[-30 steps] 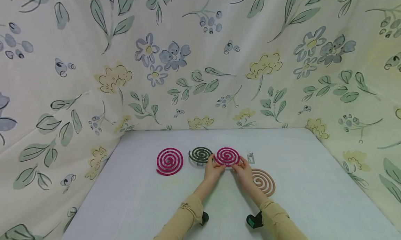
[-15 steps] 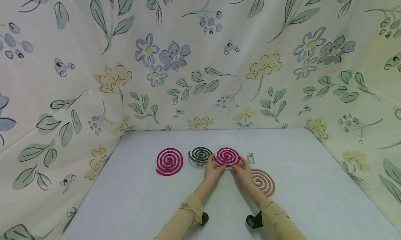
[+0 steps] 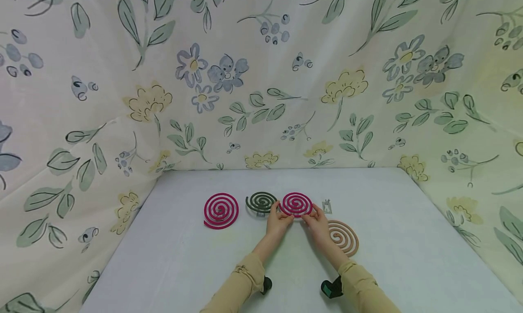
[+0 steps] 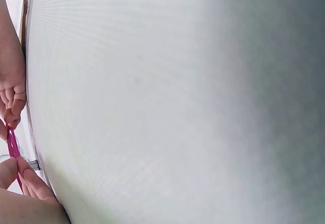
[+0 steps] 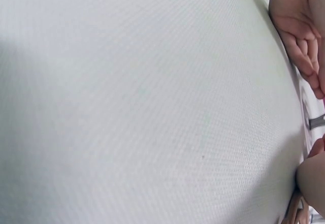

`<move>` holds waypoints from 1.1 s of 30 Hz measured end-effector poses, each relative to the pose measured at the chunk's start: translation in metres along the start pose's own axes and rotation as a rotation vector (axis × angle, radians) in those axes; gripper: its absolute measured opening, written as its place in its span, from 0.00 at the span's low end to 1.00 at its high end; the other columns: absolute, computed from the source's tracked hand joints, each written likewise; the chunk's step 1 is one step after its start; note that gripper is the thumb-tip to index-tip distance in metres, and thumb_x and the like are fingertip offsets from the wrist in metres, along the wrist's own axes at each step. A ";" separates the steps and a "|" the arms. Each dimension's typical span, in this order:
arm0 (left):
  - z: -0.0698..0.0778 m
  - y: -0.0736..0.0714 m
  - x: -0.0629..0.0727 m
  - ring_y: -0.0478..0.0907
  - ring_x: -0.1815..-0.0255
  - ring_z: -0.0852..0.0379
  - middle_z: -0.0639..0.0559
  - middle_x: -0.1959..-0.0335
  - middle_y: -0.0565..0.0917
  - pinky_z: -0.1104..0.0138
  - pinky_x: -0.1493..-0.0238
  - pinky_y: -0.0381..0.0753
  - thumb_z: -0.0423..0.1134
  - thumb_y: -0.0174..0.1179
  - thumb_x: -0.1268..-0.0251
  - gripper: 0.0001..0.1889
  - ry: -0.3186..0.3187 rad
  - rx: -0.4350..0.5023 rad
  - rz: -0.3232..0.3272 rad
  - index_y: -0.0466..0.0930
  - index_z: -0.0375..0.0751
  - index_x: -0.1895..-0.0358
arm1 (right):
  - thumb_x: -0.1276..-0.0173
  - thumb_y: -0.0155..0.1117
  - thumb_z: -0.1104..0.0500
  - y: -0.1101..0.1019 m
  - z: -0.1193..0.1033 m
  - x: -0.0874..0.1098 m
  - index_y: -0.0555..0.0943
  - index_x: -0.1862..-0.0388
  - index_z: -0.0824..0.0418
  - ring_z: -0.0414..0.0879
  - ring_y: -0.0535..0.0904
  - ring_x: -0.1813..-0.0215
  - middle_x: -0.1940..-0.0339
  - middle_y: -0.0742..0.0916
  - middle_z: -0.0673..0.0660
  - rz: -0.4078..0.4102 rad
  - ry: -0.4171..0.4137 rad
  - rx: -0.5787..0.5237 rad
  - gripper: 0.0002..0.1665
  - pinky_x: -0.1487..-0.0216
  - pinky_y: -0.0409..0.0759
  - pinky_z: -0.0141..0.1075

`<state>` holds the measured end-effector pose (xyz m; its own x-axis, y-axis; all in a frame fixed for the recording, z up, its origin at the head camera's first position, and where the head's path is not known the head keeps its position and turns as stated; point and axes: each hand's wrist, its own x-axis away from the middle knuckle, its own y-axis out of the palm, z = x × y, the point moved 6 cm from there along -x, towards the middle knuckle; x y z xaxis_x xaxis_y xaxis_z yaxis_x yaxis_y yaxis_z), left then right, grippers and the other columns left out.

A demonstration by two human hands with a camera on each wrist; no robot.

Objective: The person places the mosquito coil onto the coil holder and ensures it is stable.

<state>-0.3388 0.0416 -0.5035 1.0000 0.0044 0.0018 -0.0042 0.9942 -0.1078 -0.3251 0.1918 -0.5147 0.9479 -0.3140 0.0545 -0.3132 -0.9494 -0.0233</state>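
Between both hands, a pink mosquito coil is held up off the table. My left hand pinches its lower left rim with thumb and fingers; my right hand pinches the lower right rim. Seen edge-on in the left wrist view, the same pink coil looks thin and flat. A small metal stand shows between the hands in the right wrist view. Close to the left fingers, a dark green coil rests on a metal stand.
Another pink coil sits at the left with metal at its centre. A tan coil lies partly behind the right forearm. A flat metal stand lies right of the hands. Floral cloth walls the white table.
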 end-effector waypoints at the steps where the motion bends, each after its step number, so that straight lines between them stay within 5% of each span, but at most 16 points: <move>1: -0.001 0.000 0.000 0.75 0.74 0.64 0.46 0.78 0.80 0.76 0.69 0.73 0.27 0.64 0.46 0.36 -0.007 0.001 0.000 0.60 0.31 0.33 | 0.39 0.60 0.69 0.000 0.000 0.000 0.56 0.30 0.76 0.31 0.68 0.75 0.76 0.74 0.46 0.002 -0.003 0.004 0.39 0.71 0.68 0.23; 33: -0.001 0.000 0.000 0.77 0.72 0.62 0.41 0.75 0.82 0.74 0.68 0.74 0.27 0.65 0.46 0.36 0.000 -0.047 0.006 0.60 0.31 0.33 | 0.38 0.58 0.70 0.000 -0.003 0.004 0.55 0.31 0.77 0.30 0.68 0.74 0.74 0.73 0.46 -0.016 -0.015 -0.020 0.39 0.70 0.69 0.22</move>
<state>-0.3393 0.0411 -0.5049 0.9999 0.0101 0.0010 -0.0098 0.9880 -0.1539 -0.3217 0.1904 -0.5119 0.9535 -0.2989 0.0393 -0.2991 -0.9542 -0.0024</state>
